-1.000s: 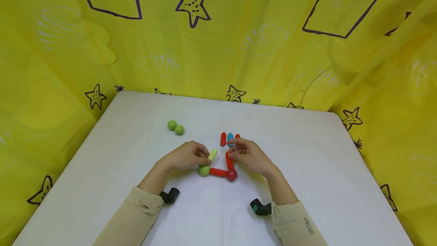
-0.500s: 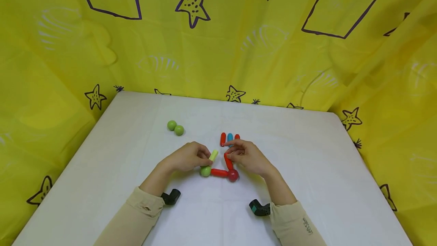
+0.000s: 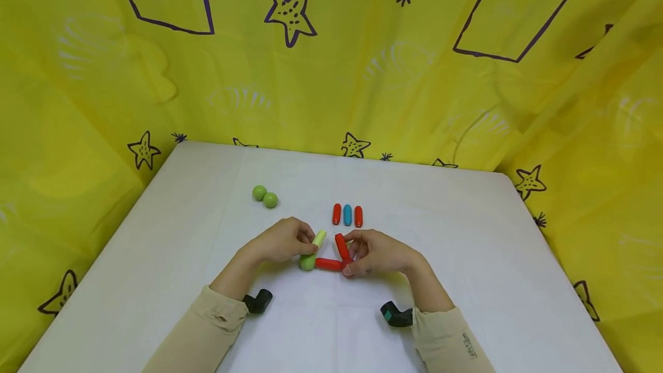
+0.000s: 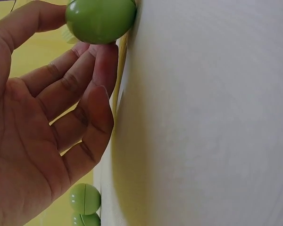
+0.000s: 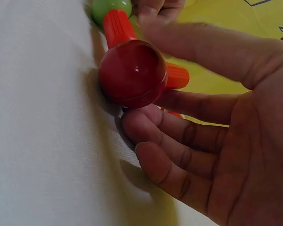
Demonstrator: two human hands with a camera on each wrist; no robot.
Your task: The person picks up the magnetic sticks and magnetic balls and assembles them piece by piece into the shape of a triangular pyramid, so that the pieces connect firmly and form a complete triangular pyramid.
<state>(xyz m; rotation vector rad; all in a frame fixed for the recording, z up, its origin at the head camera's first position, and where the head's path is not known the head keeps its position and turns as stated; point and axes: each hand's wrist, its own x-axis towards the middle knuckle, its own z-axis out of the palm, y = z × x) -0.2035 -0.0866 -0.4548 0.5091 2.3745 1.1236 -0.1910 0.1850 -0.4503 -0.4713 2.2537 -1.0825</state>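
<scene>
Magnetic-style building rods and balls are joined into an open-topped U. A red rod (image 3: 328, 264) links the green ball (image 3: 307, 262) to the red ball (image 5: 132, 73). From the green ball a pale yellow-green rod (image 3: 319, 238) extends away from the person; a second red rod (image 3: 342, 246) extends likewise from the red ball. My left hand (image 3: 284, 239) pinches the yellow-green rod close to the green ball. My right hand (image 3: 382, 252) holds the red ball between thumb and fingers, its thumb covering much of the ball in the head view.
Beyond the hands a red rod (image 3: 337, 214), a blue rod (image 3: 347, 215) and another red rod (image 3: 358, 216) lie side by side on the white table (image 3: 440, 235). Two green balls (image 3: 265, 196) lie farther left. A yellow curtain (image 3: 331, 73) surrounds the table's back and sides.
My right hand has let go of the far end of the upper red rod and moved toward the person, onto the red ball. My left hand keeps its pinch.
</scene>
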